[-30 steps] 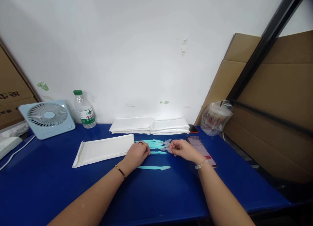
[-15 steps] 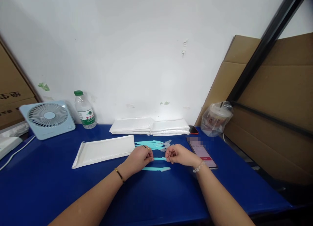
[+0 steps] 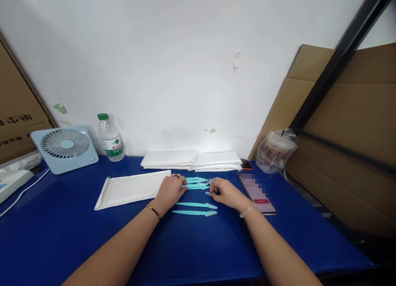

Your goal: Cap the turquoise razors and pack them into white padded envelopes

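Note:
My left hand (image 3: 171, 191) has its fingers bent and its thumb closed against the handle end of a teal eyebrow razor in a small pile (image 3: 198, 186). At the blade end of that pile, my right hand (image 3: 224, 192) is closed, thumb against fingers, with a small translucent blade cover (image 3: 208, 193) showing at the fingertips. What else it grips is hidden. Nearer to me, two teal eyebrow razors lie apart and nearly parallel, the farther razor (image 3: 196, 204) just above the nearer razor (image 3: 193, 212). Both have their blade ends pointing right.
Left of the razors lies a white padded envelope (image 3: 130, 190); stacked white envelopes (image 3: 167, 158) rest against the wall. A phone (image 3: 258, 193) lies by my right wrist, another phone (image 3: 246, 164) behind. A fan (image 3: 66, 150), water bottle (image 3: 111, 141) and bagged cup (image 3: 276, 150) stand around the blue table (image 3: 198, 249).
The razor that both hands held now lies on the table above the nearer one. Both hands have moved away from me to the pile.

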### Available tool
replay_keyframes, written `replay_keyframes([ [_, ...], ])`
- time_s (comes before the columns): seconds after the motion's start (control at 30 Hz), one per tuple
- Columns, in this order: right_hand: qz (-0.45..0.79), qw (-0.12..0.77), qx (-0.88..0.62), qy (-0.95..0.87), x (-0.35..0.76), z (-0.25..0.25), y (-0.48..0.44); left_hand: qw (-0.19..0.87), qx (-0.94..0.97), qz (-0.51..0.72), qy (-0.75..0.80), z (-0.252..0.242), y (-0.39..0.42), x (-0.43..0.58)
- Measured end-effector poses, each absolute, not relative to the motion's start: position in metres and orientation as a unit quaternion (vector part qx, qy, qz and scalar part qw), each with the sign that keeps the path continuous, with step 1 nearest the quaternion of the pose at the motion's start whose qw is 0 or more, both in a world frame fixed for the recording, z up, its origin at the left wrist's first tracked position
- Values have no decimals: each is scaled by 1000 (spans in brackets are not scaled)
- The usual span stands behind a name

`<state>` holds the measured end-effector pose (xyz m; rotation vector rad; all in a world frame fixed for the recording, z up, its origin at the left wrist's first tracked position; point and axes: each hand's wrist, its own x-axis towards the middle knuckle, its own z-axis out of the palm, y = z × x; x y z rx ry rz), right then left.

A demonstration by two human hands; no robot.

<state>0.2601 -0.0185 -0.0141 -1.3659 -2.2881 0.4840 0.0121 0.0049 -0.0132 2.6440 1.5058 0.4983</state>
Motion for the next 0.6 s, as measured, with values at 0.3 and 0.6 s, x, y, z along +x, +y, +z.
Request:
replay_keyframes([
  [0.3,188,222,-496,-818,264,-4,-24,108,845,204,483,-2,2,8],
  [0.6,212,264,-507,-792,261,1,-25,132,845,203,477,2,0,9],
])
